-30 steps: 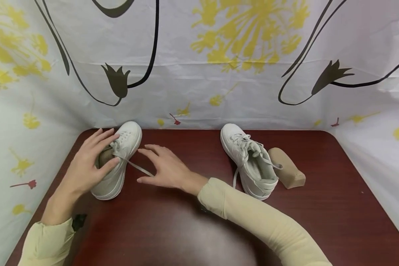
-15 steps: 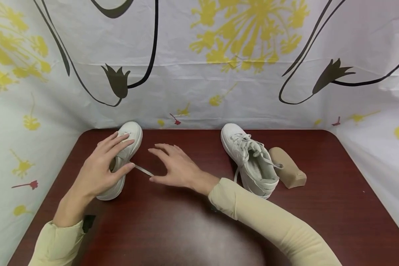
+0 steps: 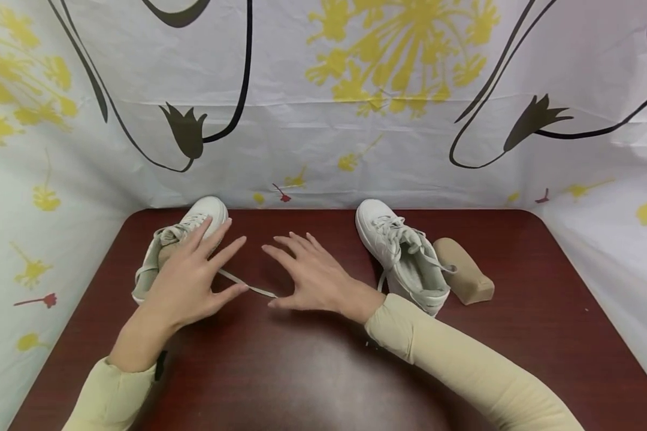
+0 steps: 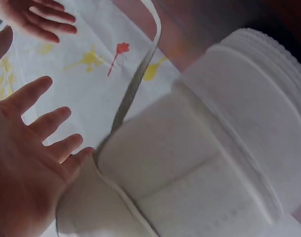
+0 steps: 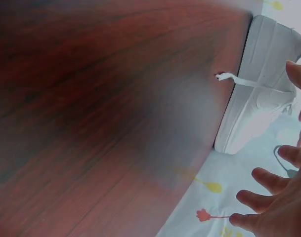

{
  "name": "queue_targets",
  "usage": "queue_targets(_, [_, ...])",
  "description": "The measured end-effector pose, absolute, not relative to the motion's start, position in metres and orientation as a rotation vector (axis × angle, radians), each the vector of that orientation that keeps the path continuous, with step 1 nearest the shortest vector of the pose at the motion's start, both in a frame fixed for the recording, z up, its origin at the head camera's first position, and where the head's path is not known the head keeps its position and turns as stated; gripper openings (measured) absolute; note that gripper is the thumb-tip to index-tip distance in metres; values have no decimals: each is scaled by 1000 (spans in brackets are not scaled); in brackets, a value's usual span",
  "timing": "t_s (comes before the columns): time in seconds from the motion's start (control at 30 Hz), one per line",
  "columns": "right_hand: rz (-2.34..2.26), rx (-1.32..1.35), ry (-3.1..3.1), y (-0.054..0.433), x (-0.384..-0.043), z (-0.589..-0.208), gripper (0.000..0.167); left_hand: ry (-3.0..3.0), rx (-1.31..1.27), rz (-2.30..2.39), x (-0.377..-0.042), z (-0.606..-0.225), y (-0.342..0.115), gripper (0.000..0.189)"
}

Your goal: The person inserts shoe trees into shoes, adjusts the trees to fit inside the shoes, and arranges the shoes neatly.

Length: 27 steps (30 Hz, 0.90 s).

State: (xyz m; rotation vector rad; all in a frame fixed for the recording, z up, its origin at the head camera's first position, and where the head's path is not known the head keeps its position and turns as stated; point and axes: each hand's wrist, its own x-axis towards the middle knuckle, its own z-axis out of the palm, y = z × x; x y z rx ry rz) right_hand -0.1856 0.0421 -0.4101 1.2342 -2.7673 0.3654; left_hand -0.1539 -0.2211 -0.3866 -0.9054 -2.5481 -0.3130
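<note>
A white sneaker (image 3: 205, 209) stands at the table's far left, a beige insert (image 3: 165, 254) partly visible in its opening. My left hand (image 3: 191, 278) hovers over its near side, fingers spread, hiding part of it. From that sneaker a white shoelace (image 3: 261, 292) trails rightward, passing by my left thumb towards my right thumb; neither hand pinches it. In the right wrist view the shoelace (image 5: 249, 83) hangs loose beside the sneaker. My right hand (image 3: 323, 278) is held to the right of the sneaker with spread fingers and nothing in it.
A second white sneaker (image 3: 377, 227) with loose laces stands on the right half of the dark red table (image 3: 280, 365). Beside it lies a beige block-like insert (image 3: 463, 272). A patterned white sheet (image 3: 302, 137) hangs behind and along both sides.
Both hands have moved to the right, with the left coming off the left sneaker's opening. That sneaker's heel has swung left and more of its opening shows.
</note>
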Motion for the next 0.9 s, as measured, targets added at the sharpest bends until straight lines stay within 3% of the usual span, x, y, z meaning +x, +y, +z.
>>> queue_targets(0.53, [140, 1337, -2643, 70, -175, -400, 91, -2699, -888, -273, -161, -395, -202, 99])
queue_targets(0.9, [74, 1332, -2545, 113, -168, -392, 90, -2764, -926, -347, -173, -400, -178, 105])
